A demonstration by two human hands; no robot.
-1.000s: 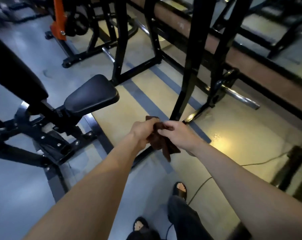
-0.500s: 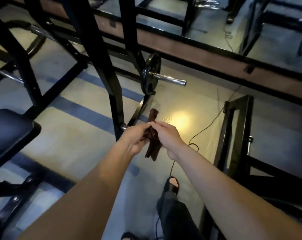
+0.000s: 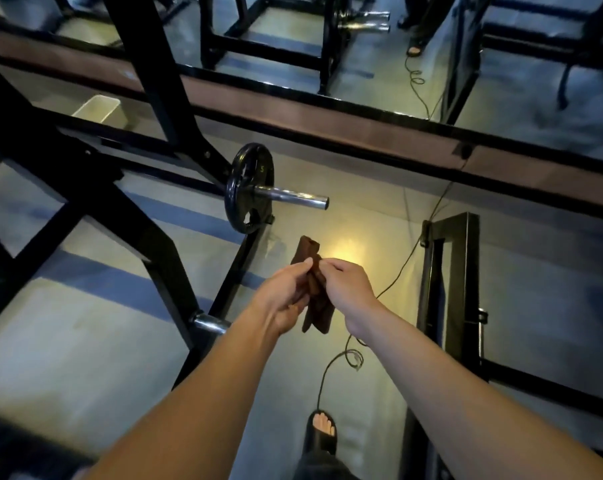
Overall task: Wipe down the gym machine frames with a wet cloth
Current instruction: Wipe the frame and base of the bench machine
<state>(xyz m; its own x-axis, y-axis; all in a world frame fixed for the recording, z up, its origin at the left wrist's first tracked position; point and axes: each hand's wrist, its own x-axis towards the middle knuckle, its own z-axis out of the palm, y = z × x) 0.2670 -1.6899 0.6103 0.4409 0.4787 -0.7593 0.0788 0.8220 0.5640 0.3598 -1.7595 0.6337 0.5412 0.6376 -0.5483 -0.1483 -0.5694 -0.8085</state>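
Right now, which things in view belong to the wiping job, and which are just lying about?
Job: dark brown folded cloth, pinched by left hand and right hand; black steel machine frame.

Lying about: black round weight plate, thin black floor cable, pale rectangular bin.

Dim gym scene with a cool blue cast. A warm yellow glare spot shines on the floor [image 3: 345,252]. Edges bend from the wide-angle lens; the corners are blurred.
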